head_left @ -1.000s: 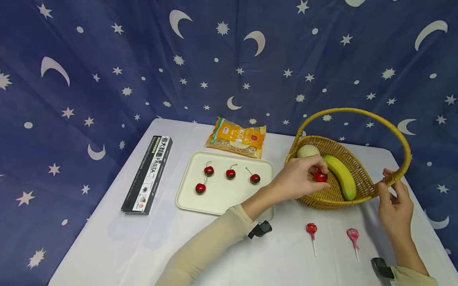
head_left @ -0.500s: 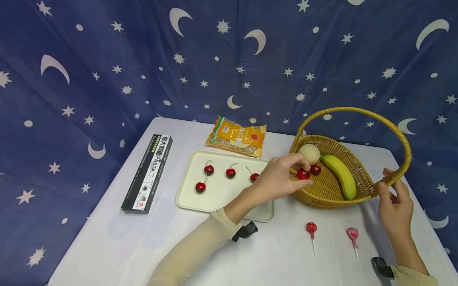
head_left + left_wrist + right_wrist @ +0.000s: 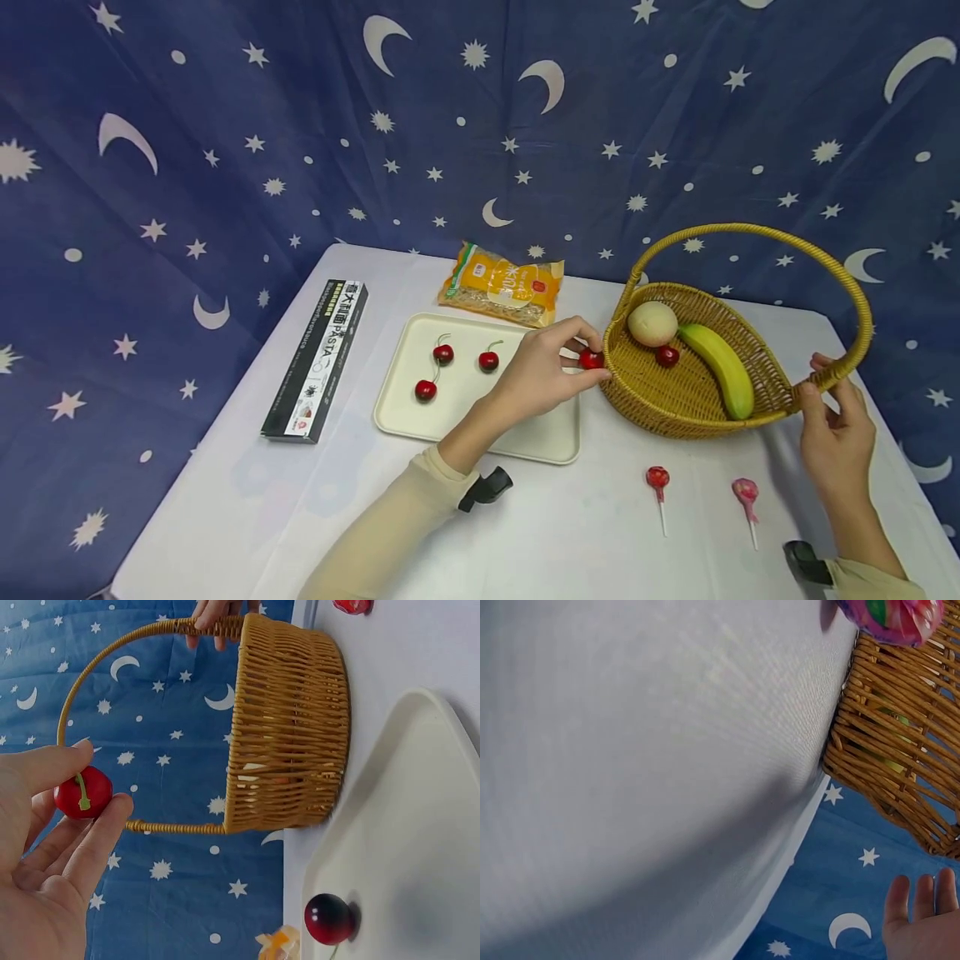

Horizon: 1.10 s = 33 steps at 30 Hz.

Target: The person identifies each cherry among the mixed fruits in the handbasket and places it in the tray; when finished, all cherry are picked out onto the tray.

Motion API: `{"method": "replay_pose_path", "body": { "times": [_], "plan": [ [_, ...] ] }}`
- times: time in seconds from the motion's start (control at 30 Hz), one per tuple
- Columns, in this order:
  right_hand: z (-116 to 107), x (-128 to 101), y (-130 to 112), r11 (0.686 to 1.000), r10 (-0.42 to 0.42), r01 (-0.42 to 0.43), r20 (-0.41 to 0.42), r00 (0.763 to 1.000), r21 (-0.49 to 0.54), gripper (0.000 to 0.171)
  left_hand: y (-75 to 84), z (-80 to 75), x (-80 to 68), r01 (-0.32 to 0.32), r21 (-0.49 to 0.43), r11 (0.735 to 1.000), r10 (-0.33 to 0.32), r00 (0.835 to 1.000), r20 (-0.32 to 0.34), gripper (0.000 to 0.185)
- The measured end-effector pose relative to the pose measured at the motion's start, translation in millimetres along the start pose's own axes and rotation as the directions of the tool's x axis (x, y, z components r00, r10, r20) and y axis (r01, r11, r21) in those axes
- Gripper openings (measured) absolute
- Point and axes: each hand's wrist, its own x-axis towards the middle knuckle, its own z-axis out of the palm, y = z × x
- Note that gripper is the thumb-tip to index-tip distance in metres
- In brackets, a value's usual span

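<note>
My left hand (image 3: 536, 367) pinches a red cherry (image 3: 591, 358) between thumb and fingers, just outside the left rim of the wicker basket (image 3: 667, 423). Its green stem shows in the left wrist view. Inside the basket lie a banana (image 3: 720, 371), a round pale fruit (image 3: 652, 323) and another cherry (image 3: 667, 356). My right hand (image 3: 840, 446) grips the basket handle at its right base. Several cherries are on the cream tray (image 3: 465, 421), including a stemmed cherry (image 3: 488, 361). One dark cherry (image 3: 328, 919), covered by my left hand in the head view, shows in the left wrist view.
Behind the tray lies an orange food packet (image 3: 502, 285). A black pasta box (image 3: 315, 362) is at the left of the table. In front of the basket are a red lollipop (image 3: 657, 477) and a pink lollipop (image 3: 745, 490). A starry blue cloth (image 3: 420, 208) hangs behind.
My left hand has moved left with the cherry, from over the basket to just outside its rim. The cherry left in the basket has come into sight. My right hand stays at the handle.
</note>
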Motion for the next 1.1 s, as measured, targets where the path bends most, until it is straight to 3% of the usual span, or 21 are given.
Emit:
{"method": "replay_pose_path", "body": {
  "times": [0.47, 0.73, 1.0, 1.1],
  "plan": [
    [-2.0, -1.3, -0.1, 1.0, -0.003, 0.003, -0.01, 1.0, 0.031, 0.042, -13.8, -16.4, -17.6, 0.04, -0.036, 0.999, -0.043, 0.995, -0.085, 0.029],
    [0.5, -1.1, 0.8, 0.999, -0.018, 0.018, -0.009, 1.0, 0.049, 0.042, -26.0, -28.9, -27.7, 0.063, 0.023, 0.998, -0.06, 0.991, -0.123, 0.029],
    [-0.2, -1.1, -0.8, 0.999, -0.023, 0.023, -0.013, 1.0, 0.046, 0.042, -48.1, -42.2, -44.9, 0.15, 0.093, 0.984, -0.127, 0.967, -0.219, 0.028],
    [-0.3, -1.2, 0.0, 0.999, -0.012, 0.013, -0.008, 1.0, 0.051, 0.042, -53.9, -44.6, -48.7, 0.17, 0.099, 0.981, -0.144, 0.964, -0.226, 0.028]
  ]
}}
